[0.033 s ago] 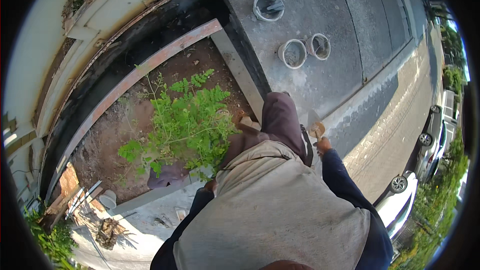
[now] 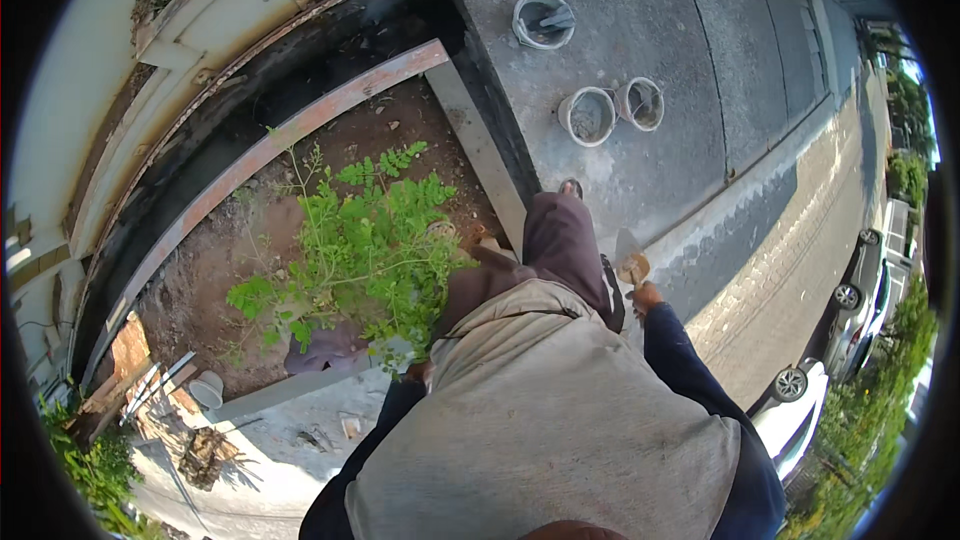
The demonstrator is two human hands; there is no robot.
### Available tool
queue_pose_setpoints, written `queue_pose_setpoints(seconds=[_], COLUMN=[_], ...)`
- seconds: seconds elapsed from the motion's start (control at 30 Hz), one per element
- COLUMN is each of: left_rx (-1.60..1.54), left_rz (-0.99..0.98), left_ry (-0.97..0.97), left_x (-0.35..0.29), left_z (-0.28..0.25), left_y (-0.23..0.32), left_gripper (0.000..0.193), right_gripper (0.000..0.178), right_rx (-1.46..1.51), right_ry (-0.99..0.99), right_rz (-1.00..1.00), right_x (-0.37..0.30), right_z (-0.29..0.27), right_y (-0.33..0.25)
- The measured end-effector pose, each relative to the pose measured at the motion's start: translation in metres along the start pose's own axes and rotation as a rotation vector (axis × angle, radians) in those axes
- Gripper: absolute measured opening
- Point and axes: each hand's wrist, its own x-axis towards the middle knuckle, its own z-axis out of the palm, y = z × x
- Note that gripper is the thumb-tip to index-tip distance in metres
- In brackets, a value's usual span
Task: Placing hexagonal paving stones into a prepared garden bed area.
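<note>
Right hand (image 2: 648, 297): fingers wrapped round trowel (image 2: 629, 248), lying at 11 o'clock from it | left hand (image 2: 419, 372): 11 o'clock to leafy plant (image 2: 375, 265) (fingers mostly hidden, grip can't be told)

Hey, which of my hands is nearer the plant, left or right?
Left. Your left hand is right by the lower-right edge of the plant; your right hand is farther off, beyond your legs, holding a trowel.
</note>
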Motion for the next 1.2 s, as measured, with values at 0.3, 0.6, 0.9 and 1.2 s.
queue_pose_setpoints(seconds=[0.3,0.6,0.9,1.2], left_rx=[-0.379,-0.544,-0.68,-0.914], left_rz=[-0.048,-0.087,-0.003,0.016], left_ry=[0.267,0.431,0.608,0.444], left_x=[0.156,0.164,0.235,0.246], left_z=[0.232,0.318,0.333,0.54], left_y=[0.145,0.266,0.363,0.296], left_gripper=[0.048,0.058,0.079,0.071], right_gripper=[0.028,0.02,0.026,0.033], right_rx=[-0.481,-0.217,-0.827,-1.305], right_ry=[-0.323,-0.153,-0.481,-0.274], right_rz=[-0.247,-0.46,-0.866,-0.868], right_x=[0.217,0.354,0.462,0.436], right_z=[-0.214,-0.392,-0.371,-0.312], right_y=[-0.067,-0.133,-0.078,-0.201])
